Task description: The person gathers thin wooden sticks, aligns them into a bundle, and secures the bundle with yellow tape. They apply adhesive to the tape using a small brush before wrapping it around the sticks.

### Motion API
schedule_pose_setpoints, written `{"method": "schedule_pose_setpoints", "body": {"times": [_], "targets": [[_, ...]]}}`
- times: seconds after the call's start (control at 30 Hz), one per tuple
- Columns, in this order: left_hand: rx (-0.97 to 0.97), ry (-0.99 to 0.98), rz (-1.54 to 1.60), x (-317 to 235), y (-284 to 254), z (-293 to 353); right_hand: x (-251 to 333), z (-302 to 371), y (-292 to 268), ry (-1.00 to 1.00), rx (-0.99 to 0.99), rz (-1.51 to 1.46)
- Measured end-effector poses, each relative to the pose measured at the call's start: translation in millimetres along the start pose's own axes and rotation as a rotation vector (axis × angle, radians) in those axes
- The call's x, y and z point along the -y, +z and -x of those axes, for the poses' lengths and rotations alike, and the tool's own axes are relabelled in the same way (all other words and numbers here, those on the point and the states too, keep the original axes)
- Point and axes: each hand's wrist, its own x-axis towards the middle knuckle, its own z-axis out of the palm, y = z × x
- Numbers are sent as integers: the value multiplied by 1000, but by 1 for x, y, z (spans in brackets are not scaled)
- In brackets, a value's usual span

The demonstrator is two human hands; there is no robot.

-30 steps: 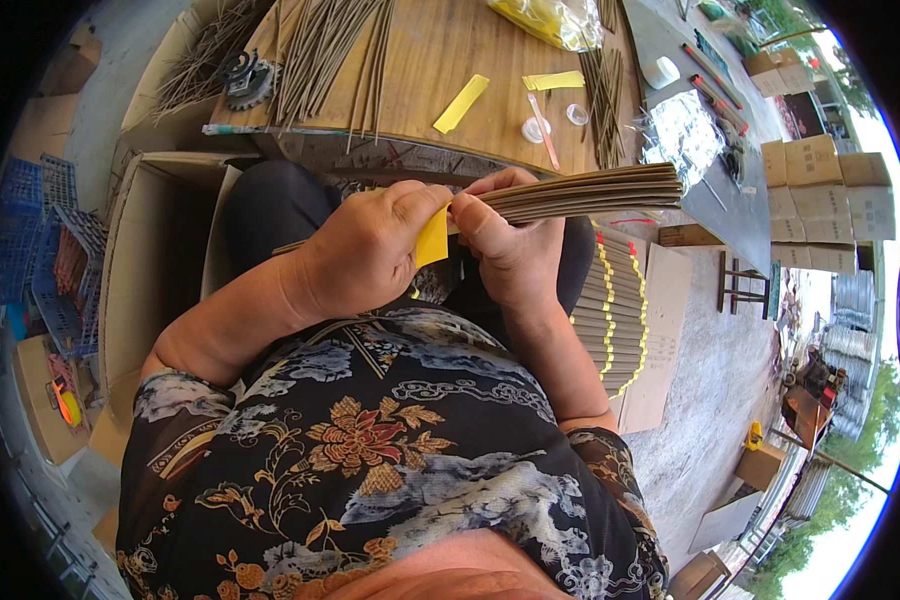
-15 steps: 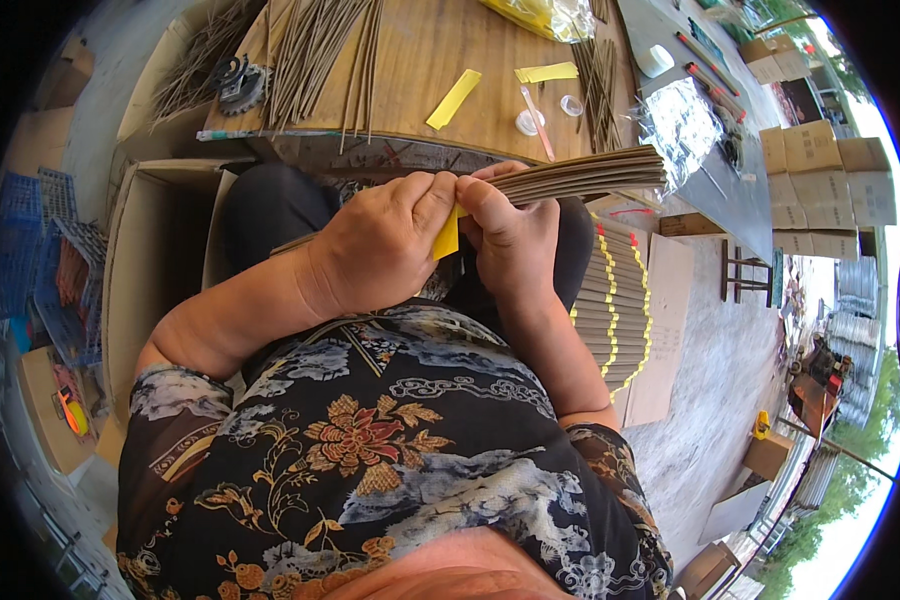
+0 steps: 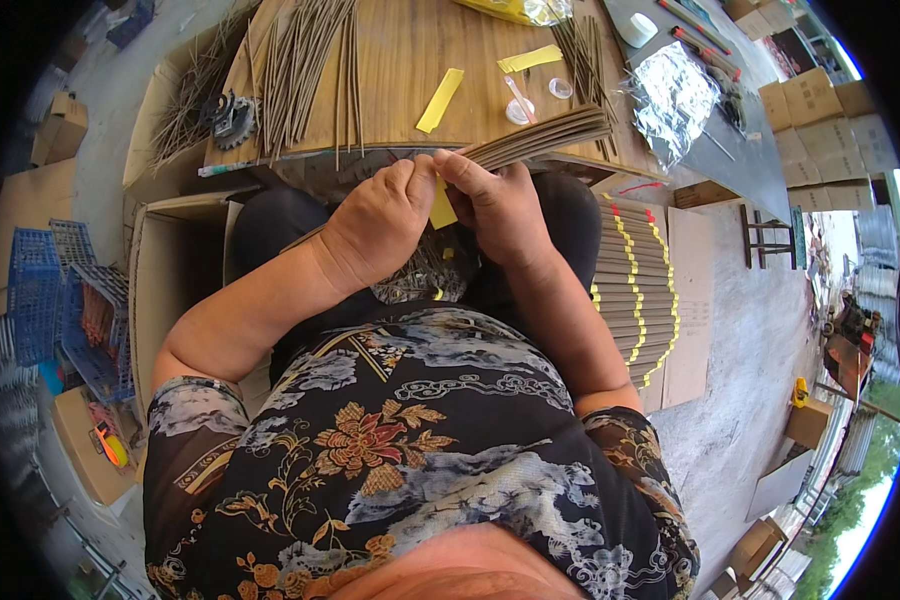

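A bundle of thin brown incense sticks [image 3: 545, 138] is held above my lap, its right end fanning toward the table edge. My left hand [image 3: 382, 215] is closed round its middle, thumb and fingers pinched together. Beside it my right hand [image 3: 500, 205] grips the same bundle, with the thumb pressed on top close to the left fingertips. A yellow paper strip [image 3: 443, 208] hangs down between the two hands at the bundle. My hands hide where the strip meets the sticks.
On the wooden table [image 3: 400, 60] lie loose sticks [image 3: 305, 75], yellow strips [image 3: 440, 100], a small white tub [image 3: 519, 110] and a dark toothed metal part [image 3: 232, 122]. Yellow-banded bundles [image 3: 635, 285] lie at my right. An open cardboard box [image 3: 175, 280] stands at my left.
The view has shifted slightly. Both hands keep hold of the bundle, whose right end now points more upward and away from me. The yellow strip still hangs between the hands.
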Motion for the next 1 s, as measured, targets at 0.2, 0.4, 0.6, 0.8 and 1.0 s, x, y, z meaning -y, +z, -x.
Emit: {"method": "schedule_pose_setpoints", "body": {"times": [0.2,0.4,0.6,0.8,1.0], "targets": [[-80,18,72,9,1,-5,15,-4,-3,-118,194,167],[-109,-18,126,4,-6,-9,24,-7,-9,-187,241,333],[-136,36,76,4,-13,-11,23,-9,-13,-205,253,395],[-81,-29,213,1,-21,-12,36,-7,-11,-93,283,417],[-63,-74,342,-1,-25,-11,35,-6,-10,-250,305,307]]}}
